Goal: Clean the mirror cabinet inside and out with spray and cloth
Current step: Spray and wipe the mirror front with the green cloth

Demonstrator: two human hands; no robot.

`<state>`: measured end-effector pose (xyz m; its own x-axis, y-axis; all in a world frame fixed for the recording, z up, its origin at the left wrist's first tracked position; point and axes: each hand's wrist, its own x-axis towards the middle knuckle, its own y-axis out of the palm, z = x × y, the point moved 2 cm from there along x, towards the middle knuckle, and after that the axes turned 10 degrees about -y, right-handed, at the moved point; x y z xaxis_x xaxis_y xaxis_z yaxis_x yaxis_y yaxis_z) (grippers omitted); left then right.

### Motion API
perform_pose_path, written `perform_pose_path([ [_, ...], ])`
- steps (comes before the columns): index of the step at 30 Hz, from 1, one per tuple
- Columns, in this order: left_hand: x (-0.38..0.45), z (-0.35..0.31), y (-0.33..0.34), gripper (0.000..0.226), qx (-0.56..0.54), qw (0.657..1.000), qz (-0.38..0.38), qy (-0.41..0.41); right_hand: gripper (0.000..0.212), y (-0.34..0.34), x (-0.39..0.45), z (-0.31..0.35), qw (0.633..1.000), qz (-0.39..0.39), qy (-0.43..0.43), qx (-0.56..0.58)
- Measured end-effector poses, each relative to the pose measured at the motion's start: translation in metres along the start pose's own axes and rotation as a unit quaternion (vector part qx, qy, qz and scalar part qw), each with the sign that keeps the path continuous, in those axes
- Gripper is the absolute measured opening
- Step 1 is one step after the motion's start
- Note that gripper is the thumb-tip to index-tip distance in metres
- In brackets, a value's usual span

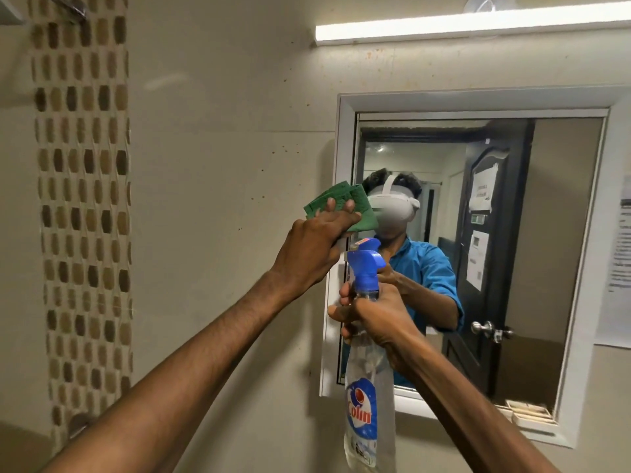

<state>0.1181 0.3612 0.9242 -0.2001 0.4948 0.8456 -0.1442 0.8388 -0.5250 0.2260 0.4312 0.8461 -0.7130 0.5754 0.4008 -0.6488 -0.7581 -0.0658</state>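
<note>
A white-framed mirror cabinet (345, 138) hangs on the beige wall, its door closed. My left hand (314, 244) holds a green cloth (341, 204) against the cabinet's left edge, at the upper left of the mirror (553, 233). My right hand (372, 319) grips the neck of a clear spray bottle (367, 404) with a blue trigger head (367, 268). The bottle is upright in front of the mirror's lower left part, its nozzle pointing left.
A lit tube light (471, 25) runs above the cabinet. A strip of brown mosaic tiles (82, 199) runs down the wall at left. A printed paper (619, 254) hangs right of the cabinet. The mirror reflects a person and a dark door.
</note>
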Motion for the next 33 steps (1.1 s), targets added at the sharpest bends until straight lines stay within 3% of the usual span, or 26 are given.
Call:
perform_pose_path([
  [22, -0.093, 0.004, 0.046, 0.046, -0.009, 0.995, 0.087, -0.049, 0.014, 0.011, -0.060, -0.098, 0.990, -0.079, 0.043, -0.106],
  [26, -0.114, 0.006, 0.058, 0.052, -0.018, 0.993, 0.104, -0.050, 0.023, 0.011, -0.070, -0.113, 0.989, -0.077, 0.065, -0.105],
  [33, -0.140, 0.008, 0.074, 0.069, -0.031, 0.993, 0.103, -0.057, 0.018, 0.010, -0.083, -0.134, 0.984, -0.066, 0.072, -0.146],
])
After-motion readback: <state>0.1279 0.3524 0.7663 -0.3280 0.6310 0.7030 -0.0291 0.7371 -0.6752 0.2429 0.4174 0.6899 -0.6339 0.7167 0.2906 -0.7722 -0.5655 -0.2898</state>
